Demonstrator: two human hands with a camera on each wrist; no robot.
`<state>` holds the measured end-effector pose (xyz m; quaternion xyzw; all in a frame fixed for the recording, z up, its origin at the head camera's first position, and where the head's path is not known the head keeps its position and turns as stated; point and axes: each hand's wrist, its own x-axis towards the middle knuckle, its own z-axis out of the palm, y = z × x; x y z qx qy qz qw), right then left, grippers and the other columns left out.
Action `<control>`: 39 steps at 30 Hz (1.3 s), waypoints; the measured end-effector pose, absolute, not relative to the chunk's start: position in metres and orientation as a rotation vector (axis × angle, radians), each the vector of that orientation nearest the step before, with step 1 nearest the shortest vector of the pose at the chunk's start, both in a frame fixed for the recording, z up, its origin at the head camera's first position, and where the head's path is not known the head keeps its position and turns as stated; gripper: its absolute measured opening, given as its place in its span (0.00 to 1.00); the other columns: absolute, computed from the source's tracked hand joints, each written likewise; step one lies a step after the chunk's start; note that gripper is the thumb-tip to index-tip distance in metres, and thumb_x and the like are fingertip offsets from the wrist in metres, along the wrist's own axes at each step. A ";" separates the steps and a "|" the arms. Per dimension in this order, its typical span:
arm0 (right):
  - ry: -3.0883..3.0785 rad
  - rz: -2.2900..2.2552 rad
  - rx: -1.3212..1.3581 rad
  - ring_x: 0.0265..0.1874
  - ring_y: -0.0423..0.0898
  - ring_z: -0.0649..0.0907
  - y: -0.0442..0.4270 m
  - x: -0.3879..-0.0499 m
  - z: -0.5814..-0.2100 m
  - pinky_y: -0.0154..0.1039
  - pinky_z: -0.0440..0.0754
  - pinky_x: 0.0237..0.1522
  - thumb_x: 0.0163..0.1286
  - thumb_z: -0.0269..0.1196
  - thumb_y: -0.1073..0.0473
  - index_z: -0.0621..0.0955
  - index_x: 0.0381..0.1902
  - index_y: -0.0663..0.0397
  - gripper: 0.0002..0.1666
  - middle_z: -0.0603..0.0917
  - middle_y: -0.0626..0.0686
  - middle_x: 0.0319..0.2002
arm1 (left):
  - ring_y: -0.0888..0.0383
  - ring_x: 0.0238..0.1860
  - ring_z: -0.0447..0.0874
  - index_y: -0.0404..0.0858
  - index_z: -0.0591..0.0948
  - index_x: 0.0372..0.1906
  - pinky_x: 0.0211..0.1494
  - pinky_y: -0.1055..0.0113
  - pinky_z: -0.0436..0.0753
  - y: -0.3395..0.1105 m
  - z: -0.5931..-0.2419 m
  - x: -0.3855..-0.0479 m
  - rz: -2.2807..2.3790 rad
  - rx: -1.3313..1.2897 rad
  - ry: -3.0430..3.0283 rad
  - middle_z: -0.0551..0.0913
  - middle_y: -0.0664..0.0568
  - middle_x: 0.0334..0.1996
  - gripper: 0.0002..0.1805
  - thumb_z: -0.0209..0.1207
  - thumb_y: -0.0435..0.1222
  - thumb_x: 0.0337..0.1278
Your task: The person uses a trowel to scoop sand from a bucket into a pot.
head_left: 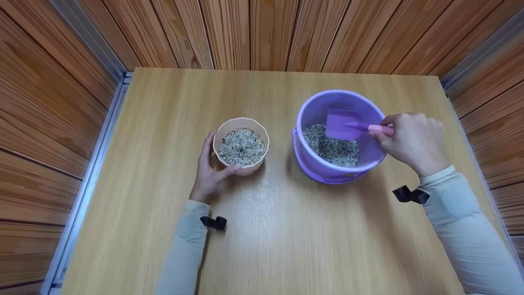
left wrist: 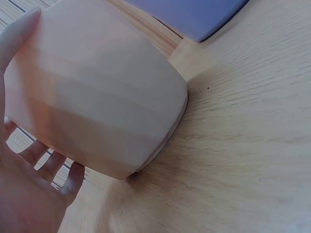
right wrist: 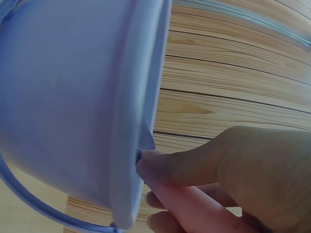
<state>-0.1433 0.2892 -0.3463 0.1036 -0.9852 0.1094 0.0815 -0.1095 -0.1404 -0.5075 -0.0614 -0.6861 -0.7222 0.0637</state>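
A peach faceted pot (head_left: 249,169) stands on the table, filled near its rim with speckled gravel (head_left: 242,146). My left hand (head_left: 209,177) holds the pot from its left side, thumb across the near wall and fingers round the far side; the left wrist view shows the hand (left wrist: 34,184) against the pot's wall (left wrist: 97,92). To the right is a purple bucket (head_left: 305,153) with gravel (head_left: 335,151) inside. My right hand (head_left: 413,141) grips the pink handle of a small purple shovel (head_left: 344,124), its blade inside the bucket's mouth. In the right wrist view the bucket hides most of the blade.
The bucket's purple carrying handle (head_left: 313,175) hangs down on its near side. Wood-panelled walls (head_left: 270,35) enclose the wooden table (head_left: 278,237) at the back and both sides. A metal rail (head_left: 88,184) runs along the left edge.
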 end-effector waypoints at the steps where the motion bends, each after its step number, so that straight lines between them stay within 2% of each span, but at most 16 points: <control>1: -2.948 0.308 0.315 0.20 0.59 0.82 0.289 -0.144 -0.348 0.47 0.64 0.17 0.63 0.72 0.46 0.90 0.40 0.61 0.22 0.88 0.62 0.27 | 0.52 0.77 0.55 0.33 0.55 0.79 0.79 0.53 0.55 -0.140 -0.507 -0.109 -2.174 -0.185 -2.074 0.59 0.44 0.78 0.58 0.76 0.26 0.43; 8: -2.954 0.187 0.378 0.15 0.55 0.77 0.281 -0.150 -0.356 0.46 0.64 0.13 0.62 0.72 0.50 0.90 0.32 0.59 0.16 0.83 0.56 0.19 | 0.52 0.77 0.55 0.34 0.56 0.79 0.79 0.53 0.53 -0.140 -0.505 -0.110 -2.162 -0.175 -2.096 0.60 0.44 0.77 0.57 0.76 0.27 0.43; 18: -3.014 0.066 0.416 0.15 0.54 0.73 0.271 -0.151 -0.367 0.50 0.69 0.16 0.65 0.70 0.50 0.86 0.26 0.62 0.19 0.76 0.55 0.15 | 0.56 0.77 0.55 0.37 0.56 0.80 0.79 0.56 0.53 -0.140 -0.506 -0.109 -2.171 -0.125 -2.126 0.59 0.49 0.78 0.58 0.76 0.29 0.43; 24: -2.997 -0.129 0.459 0.13 0.53 0.69 0.262 -0.152 -0.371 0.47 0.67 0.13 0.67 0.68 0.52 0.81 0.22 0.62 0.21 0.69 0.53 0.11 | 0.55 0.77 0.54 0.38 0.56 0.80 0.79 0.56 0.54 -0.140 -0.506 -0.108 -2.182 -0.119 -2.120 0.59 0.49 0.78 0.58 0.76 0.29 0.43; 28: -3.002 -0.252 0.473 0.13 0.52 0.69 0.256 -0.154 -0.374 0.46 0.67 0.13 0.68 0.66 0.55 0.79 0.19 0.63 0.20 0.67 0.53 0.10 | 0.55 0.78 0.54 0.38 0.56 0.80 0.79 0.55 0.53 -0.140 -0.506 -0.107 -2.194 -0.109 -2.111 0.59 0.49 0.78 0.58 0.76 0.28 0.43; 35: -3.056 -0.213 0.470 0.13 0.54 0.72 0.249 -0.161 -0.382 0.55 0.72 0.15 0.58 0.65 0.63 0.73 0.12 0.57 0.18 0.68 0.53 0.11 | 0.51 0.77 0.55 0.34 0.56 0.79 0.79 0.51 0.55 -0.140 -0.509 -0.109 -2.198 -0.193 -2.043 0.59 0.43 0.77 0.57 0.75 0.24 0.43; 39: -3.109 -0.256 0.465 0.14 0.53 0.71 0.249 -0.166 -0.385 0.55 0.73 0.16 0.57 0.66 0.61 0.72 0.13 0.56 0.18 0.68 0.53 0.11 | 0.52 0.77 0.55 0.35 0.56 0.79 0.79 0.54 0.55 -0.140 -0.510 -0.109 -2.209 -0.197 -2.031 0.59 0.45 0.77 0.57 0.75 0.24 0.43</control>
